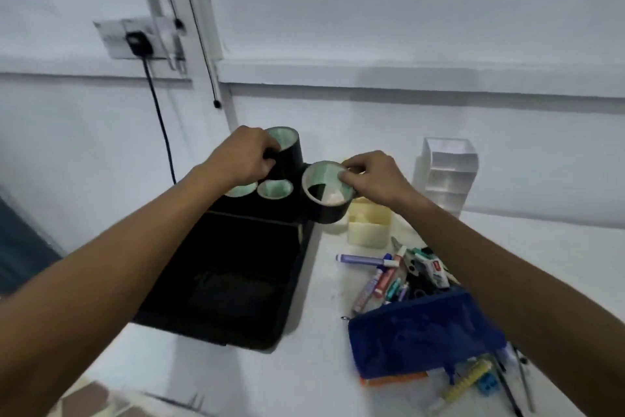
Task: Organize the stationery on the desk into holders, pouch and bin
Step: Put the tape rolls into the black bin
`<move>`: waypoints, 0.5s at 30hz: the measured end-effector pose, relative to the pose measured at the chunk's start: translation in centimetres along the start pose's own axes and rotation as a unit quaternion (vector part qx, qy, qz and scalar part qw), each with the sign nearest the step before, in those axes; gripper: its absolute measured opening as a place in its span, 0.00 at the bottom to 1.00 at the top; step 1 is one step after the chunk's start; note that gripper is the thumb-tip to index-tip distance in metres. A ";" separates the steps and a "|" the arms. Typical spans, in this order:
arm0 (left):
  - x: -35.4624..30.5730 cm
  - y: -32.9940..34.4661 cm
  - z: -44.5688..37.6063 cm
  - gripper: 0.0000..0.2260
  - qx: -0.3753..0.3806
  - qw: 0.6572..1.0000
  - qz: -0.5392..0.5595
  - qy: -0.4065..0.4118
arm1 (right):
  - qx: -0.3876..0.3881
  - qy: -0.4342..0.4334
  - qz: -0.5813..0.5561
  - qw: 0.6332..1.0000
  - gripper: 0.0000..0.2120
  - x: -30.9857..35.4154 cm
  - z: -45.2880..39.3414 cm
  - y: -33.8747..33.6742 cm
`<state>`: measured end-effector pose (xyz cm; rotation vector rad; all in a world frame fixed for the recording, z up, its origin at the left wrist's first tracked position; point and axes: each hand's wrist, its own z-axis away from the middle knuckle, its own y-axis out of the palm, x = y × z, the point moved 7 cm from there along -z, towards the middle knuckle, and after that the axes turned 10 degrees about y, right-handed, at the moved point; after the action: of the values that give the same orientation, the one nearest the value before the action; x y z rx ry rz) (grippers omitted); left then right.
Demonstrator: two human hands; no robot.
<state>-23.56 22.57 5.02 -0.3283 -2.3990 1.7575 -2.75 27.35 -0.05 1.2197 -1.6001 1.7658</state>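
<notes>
Black cylindrical holders with pale green linings occupy both of a person's hands at the far edge of a white surface (314, 379). The left hand (243, 156) curls its fingers around the wall of a tall black holder (287, 153), which stands upright at the back of a black desk organizer (233, 284). The right hand (375, 176) pinches the rim of a second, wider black holder (326, 195), which is tilted toward the camera so that its mouth shows, at the organizer's right rear corner; whether its base touches anything cannot be told. Two shorter green-lined cups (274, 188) sit in the organizer between the hands, one partly hidden under the left wrist.

Just right of the tilted holder stands a cream plastic box (367, 230), and behind it, against the wall, a white tiered holder (448, 170). A loose heap of markers and pens (389, 273) lies on the surface in front of the cream box, with a purple marker (362, 260) lying apart at its left. A blue pouch (422, 332) lies nearer the camera, touching the heap's near edge. More stationery, including a yellow item (468, 383) and a small blue piece (488, 384), lies just beside the pouch's near right corner. On the wall at left, a black plug (138, 42) sits in a socket, its cable hanging down.
</notes>
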 end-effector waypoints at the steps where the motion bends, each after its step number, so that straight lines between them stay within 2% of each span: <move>1: 1.5 0.1 0.8 0.07 0.009 1.000 -0.004 -0.017 | 0.003 0.000 -0.002 1.000 0.10 0.5 -0.7 1.3; 4: 5.0 1.0 2.5 0.05 0.040 0.998 0.002 -0.058 | 0.001 0.005 0.001 1.000 0.12 1.4 -2.9 4.5; 8: 7.9 3.3 3.8 0.10 0.069 0.993 0.031 -0.088 | -0.014 0.019 0.040 0.999 0.08 1.7 -4.7 7.3; 15: 9.0 6.8 3.4 0.06 0.134 0.986 0.067 -0.075 | -0.006 0.049 0.090 0.995 0.09 0.3 -6.4 10.6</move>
<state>-32.45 23.77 -2.52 -0.3392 -2.2390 2.2077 -13.45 31.06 -5.13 0.9929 -1.7056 1.8918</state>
